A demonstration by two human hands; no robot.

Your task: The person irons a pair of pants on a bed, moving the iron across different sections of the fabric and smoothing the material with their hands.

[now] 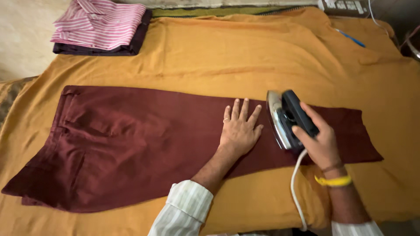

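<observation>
A pair of maroon trousers (pixel 131 140) lies flat across a mustard-yellow cloth (pixel 245 57), waistband at the left, leg ends at the right. My left hand (pixel 239 129) presses flat on the trouser leg, fingers spread, a ring on one finger. My right hand (pixel 321 140) grips the dark handle of an electric iron (pixel 284 118), which is tilted up on its edge over the leg end, its metal soleplate facing left toward my left hand. The iron's white cord (pixel 295 188) runs down toward me.
A folded pink striped shirt (pixel 98 22) rests on a dark folded garment (pixel 131 46) at the back left. A blue pen-like object (pixel 350 38) lies at the back right. A white strip with sockets (pixel 345 5) sits at the far edge.
</observation>
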